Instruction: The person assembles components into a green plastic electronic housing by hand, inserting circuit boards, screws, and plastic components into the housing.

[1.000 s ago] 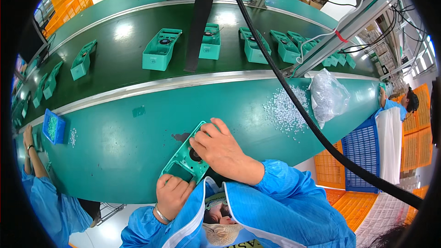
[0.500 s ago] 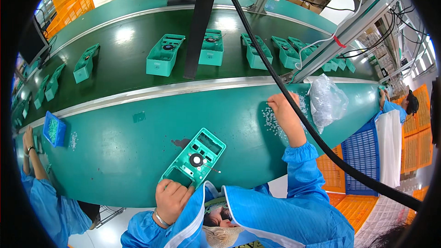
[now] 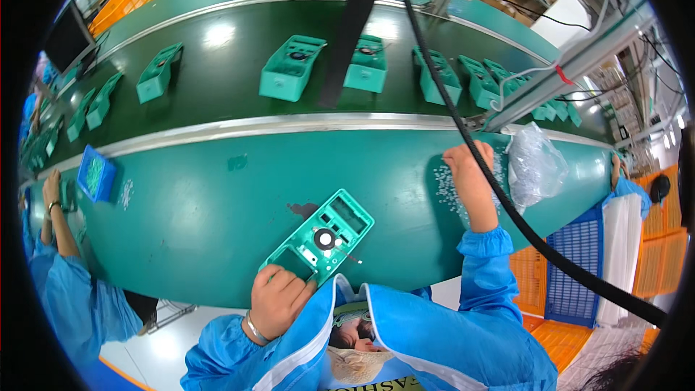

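Note:
A green plastic housing (image 3: 347, 216) lies at a slant on the bench in front of me. A round black speaker with a white centre (image 3: 324, 239) sits inside it, and a short thin cable (image 3: 352, 257) sticks out at its side. My left hand (image 3: 279, 300) is closed on the housing's near end. Farther right, my right hand (image 3: 470, 166) is at the far edge of a scatter of small clear plastic pieces (image 3: 450, 190). Its fingers are bent and drawn together; whatever is between them is too small to make out.
A clear bag (image 3: 534, 166) of pieces stands right of the scatter. A black cable (image 3: 507, 206) hangs across the right side. Green housings (image 3: 292, 69) line the belt behind the bench. At left are a blue bin (image 3: 96, 174) and a co-worker's hand (image 3: 52, 190).
The whole view has shifted, so the bench things appear farther right. My right hand has turned a little above the clear pieces; my left still grips the housing.

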Demonstrator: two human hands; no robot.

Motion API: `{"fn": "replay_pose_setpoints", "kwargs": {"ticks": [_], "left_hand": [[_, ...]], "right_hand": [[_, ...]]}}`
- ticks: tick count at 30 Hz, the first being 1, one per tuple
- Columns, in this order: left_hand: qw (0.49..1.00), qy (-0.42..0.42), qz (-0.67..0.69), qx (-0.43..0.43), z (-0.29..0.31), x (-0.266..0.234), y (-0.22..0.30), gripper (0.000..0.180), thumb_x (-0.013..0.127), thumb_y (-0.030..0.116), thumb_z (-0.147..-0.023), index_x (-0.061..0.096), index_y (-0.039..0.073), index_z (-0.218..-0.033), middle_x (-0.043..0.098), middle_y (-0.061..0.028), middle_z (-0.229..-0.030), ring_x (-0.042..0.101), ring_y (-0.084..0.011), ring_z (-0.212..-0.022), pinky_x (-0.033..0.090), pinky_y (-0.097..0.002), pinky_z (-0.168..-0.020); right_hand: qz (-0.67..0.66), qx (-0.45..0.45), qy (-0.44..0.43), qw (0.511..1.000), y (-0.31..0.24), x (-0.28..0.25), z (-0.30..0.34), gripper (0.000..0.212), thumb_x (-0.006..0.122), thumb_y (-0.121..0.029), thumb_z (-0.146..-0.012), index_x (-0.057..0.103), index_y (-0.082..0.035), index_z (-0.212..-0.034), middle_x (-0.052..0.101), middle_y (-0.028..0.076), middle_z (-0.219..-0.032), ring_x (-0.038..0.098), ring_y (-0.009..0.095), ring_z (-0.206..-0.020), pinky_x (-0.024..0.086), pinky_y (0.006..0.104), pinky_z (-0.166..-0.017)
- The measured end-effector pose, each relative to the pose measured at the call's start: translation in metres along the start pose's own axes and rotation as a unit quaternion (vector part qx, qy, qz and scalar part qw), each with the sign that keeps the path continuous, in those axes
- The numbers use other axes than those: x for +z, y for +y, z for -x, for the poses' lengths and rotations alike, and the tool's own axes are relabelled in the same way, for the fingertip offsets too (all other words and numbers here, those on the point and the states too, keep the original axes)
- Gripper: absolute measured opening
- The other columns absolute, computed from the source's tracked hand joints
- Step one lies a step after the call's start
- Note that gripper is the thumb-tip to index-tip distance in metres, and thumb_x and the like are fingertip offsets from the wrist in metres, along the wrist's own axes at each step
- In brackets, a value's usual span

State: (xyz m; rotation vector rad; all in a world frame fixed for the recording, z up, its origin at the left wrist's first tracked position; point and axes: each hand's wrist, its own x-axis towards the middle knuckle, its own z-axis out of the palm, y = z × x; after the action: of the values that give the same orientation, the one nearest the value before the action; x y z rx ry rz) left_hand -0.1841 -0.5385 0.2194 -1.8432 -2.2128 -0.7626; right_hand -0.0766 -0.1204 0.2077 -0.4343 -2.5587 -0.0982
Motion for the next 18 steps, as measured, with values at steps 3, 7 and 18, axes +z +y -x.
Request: {"fn": "replay_pose_setpoints", "kwargs": {"ticks": [3, 7, 18], "left_hand": [[1.0, -0.004, -0.006, 0.008, -0.003, -0.004, -0.005, 0.016, 0.073, 0.015, -0.079, 0.073, 0.008, -0.093, 0.058, -0.001, -0.077, 0.059, -0.019, -0.079, 0.049, -0.0396, -0.084], [1.0, 0.015, -0.01, 0.007, 0.001, -0.005, -0.019, 0.022, 0.081, 0.02, -0.076, 0.07, 0.01, -0.092, 0.059, -0.0008, -0.077, 0.061, -0.0201, -0.082, 0.049, -0.0486, -0.098], [1.0, -0.003, -0.017, 0.0, -0.004, -0.019, -0.035, 0.016, 0.078, 0.023, -0.08, 0.067, 0.013, -0.088, 0.06, -0.0003, -0.081, 0.063, -0.0191, -0.095, 0.046, -0.05, -0.108]], "right_hand": [[0.024, -0.021, -0.005, 0.999, -0.001, -0.009, -0.002, 0.003, 0.074, -0.011, -0.076, 0.073, -0.01, -0.079, 0.068, 0.005, -0.08, 0.062, 0.028, -0.092, 0.044, 0.0456, -0.091], [0.019, -0.031, 0.009, 0.999, -0.029, -0.023, -0.012, 0.007, 0.077, -0.008, -0.075, 0.072, -0.01, -0.079, 0.068, 0.005, -0.08, 0.062, 0.029, -0.097, 0.044, 0.0465, -0.093], [-0.441, -0.23, -0.19, 0.846, -0.179, -0.028, -0.015, 0.015, 0.078, -0.008, -0.078, 0.07, -0.014, -0.089, 0.067, -0.002, -0.094, 0.061, 0.022, -0.1, 0.042, 0.0414, -0.099]]}}
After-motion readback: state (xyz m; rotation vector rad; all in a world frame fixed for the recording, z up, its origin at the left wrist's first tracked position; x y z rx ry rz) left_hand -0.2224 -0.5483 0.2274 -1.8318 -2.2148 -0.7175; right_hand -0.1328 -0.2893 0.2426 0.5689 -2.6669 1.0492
